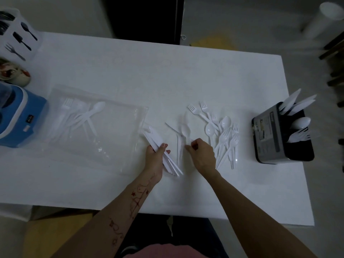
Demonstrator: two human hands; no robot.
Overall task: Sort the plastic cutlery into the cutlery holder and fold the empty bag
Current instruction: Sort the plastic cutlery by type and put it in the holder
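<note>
My left hand (156,157) grips a bundle of white plastic knives (154,138) just right of the clear plastic bag (111,146). The bag lies flat at the left and still holds several white forks and spoons (87,114). My right hand (201,153) hovers with curled fingers over a few loose pieces (184,131) at the table's middle; whether it pinches one I cannot tell. A pile of white spoons and forks (223,131) lies to its right. The black and grey cutlery holder (270,135) stands at the right edge with knives, a spoon and forks in it.
A white table (130,71) carries everything. A blue box (20,118) sits at the left edge, with a white cutlery caddy (20,38) and a cup (14,73) behind it. A white cylinder (320,17) stands off the table at the far right.
</note>
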